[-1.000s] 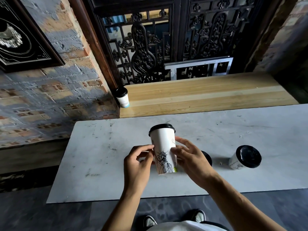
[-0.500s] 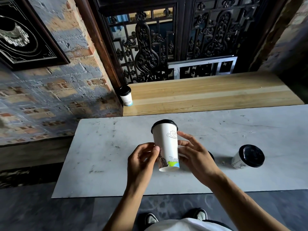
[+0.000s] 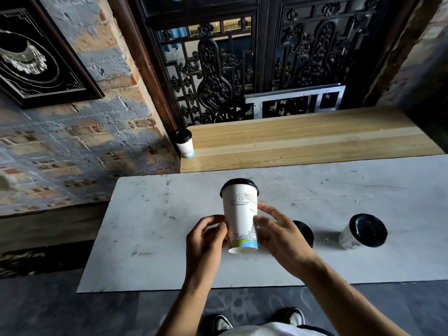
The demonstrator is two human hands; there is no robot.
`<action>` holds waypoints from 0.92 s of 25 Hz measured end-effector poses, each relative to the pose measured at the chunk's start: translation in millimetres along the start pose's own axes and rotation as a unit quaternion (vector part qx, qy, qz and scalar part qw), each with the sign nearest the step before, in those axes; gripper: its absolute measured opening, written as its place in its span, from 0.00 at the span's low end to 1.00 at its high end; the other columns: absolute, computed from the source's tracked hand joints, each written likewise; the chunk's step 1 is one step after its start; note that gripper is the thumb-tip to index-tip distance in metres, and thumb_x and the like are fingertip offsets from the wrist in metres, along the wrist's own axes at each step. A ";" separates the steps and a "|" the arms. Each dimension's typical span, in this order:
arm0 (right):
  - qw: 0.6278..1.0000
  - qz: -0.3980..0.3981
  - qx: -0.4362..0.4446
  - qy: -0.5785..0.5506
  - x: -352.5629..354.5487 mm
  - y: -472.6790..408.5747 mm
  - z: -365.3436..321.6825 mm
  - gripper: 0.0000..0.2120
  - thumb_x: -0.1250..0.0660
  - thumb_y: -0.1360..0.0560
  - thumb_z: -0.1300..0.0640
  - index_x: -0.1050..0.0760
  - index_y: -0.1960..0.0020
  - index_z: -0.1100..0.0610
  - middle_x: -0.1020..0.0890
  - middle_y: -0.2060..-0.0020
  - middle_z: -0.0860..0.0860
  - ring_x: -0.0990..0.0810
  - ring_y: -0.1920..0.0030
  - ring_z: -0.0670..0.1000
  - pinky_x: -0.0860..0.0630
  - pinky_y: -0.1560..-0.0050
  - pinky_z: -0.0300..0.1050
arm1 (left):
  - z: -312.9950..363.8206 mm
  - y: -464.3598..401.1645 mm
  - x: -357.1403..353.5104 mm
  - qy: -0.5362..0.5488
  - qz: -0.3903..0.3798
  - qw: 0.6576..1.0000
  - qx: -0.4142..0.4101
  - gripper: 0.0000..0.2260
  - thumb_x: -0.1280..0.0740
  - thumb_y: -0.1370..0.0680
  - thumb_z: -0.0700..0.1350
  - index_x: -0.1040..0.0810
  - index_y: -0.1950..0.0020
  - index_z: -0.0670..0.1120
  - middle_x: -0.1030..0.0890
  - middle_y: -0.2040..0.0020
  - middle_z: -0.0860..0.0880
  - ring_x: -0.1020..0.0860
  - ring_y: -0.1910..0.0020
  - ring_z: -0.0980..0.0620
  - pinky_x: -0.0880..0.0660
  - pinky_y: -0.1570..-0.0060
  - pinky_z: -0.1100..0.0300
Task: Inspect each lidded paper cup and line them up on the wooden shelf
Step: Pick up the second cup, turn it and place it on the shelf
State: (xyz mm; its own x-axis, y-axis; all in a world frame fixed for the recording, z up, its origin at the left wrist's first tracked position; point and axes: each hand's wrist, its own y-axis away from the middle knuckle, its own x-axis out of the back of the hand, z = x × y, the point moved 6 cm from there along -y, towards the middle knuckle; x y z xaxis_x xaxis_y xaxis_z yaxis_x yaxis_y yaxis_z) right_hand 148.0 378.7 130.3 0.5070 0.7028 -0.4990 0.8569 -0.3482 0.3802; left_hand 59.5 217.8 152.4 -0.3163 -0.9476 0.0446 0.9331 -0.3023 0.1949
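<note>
A tall white paper cup (image 3: 238, 212) with a black lid and a line drawing is held upright above the white table (image 3: 150, 229). My left hand (image 3: 206, 241) grips its lower left side and my right hand (image 3: 278, 236) its right side. Another lidded cup (image 3: 304, 232) stands on the table, mostly hidden behind my right hand. A third lidded cup (image 3: 363, 231) stands further right. One lidded cup (image 3: 184, 143) stands at the far left end of the wooden shelf (image 3: 303, 139).
A carved dark wooden screen (image 3: 254, 59) and a metal frame (image 3: 295, 100) rise behind the shelf. A brick wall (image 3: 84, 132) with a black framed picture (image 3: 36, 52) is on the left. My shoes (image 3: 223, 322) show below the table's front edge.
The cup has turned in my hands, showing a different part of its drawing with a green and blue band at the bottom. The view has shifted slightly.
</note>
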 end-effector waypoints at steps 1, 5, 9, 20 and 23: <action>1.000 -0.001 0.003 0.007 -1.5 1.2 -1.7 0.22 0.29 0.24 0.60 0.26 0.32 0.58 0.13 0.47 0.62 0.15 0.50 0.59 0.19 0.46 0.53 | 0.8 -0.6 1.0 -0.010 0.005 1.000 -0.008 0.09 0.31 0.22 0.33 0.16 0.50 0.47 0.12 0.55 0.53 0.15 0.56 0.55 0.17 0.51 0.50; 0.999 -0.008 0.017 0.036 -2.7 3.3 -4.3 0.30 0.20 0.31 0.52 0.24 0.33 0.56 0.14 0.44 0.60 0.14 0.47 0.58 0.19 0.48 0.56 | 11.4 0.7 -0.4 -0.078 -0.016 0.994 -0.077 0.23 0.32 0.28 0.26 0.16 0.51 0.55 0.17 0.48 0.47 0.16 0.55 0.55 0.19 0.56 0.60; 1.000 -0.005 0.019 0.001 3.2 -0.7 -0.8 0.17 0.32 0.20 0.53 0.23 0.32 0.55 0.14 0.45 0.59 0.15 0.50 0.57 0.22 0.47 0.54 | 10.2 0.4 -1.7 -0.065 -0.015 0.996 -0.060 0.19 0.33 0.27 0.28 0.16 0.51 0.51 0.15 0.50 0.47 0.16 0.54 0.53 0.22 0.55 0.62; 0.999 -0.026 0.034 0.010 15.2 -9.2 0.1 0.22 0.31 0.24 0.70 0.21 0.33 0.52 0.19 0.39 0.68 0.18 0.44 0.60 0.21 0.44 0.53 | 0.7 -2.2 -13.0 0.005 -0.017 1.000 0.000 0.10 0.26 0.30 0.46 0.19 0.51 0.47 0.12 0.54 0.50 0.15 0.55 0.56 0.19 0.53 0.62; 0.999 -0.012 0.031 0.021 21.2 -13.7 -0.7 0.23 0.29 0.28 0.64 0.21 0.34 0.51 0.18 0.38 0.65 0.17 0.43 0.60 0.21 0.43 0.53 | 1.5 -8.0 -17.0 -0.003 -0.017 1.000 -0.002 0.08 0.24 0.28 0.42 0.18 0.51 0.46 0.12 0.55 0.51 0.15 0.58 0.57 0.20 0.56 0.67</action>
State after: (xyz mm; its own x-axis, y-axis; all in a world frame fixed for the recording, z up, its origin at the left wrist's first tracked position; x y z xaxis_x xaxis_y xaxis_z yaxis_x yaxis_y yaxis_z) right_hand 146.9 398.9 115.0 0.4826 0.7366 -0.4739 0.8737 -0.3673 0.3189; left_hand 57.1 236.5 151.5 -0.3489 -0.9361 0.0439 0.9223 -0.3347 0.1933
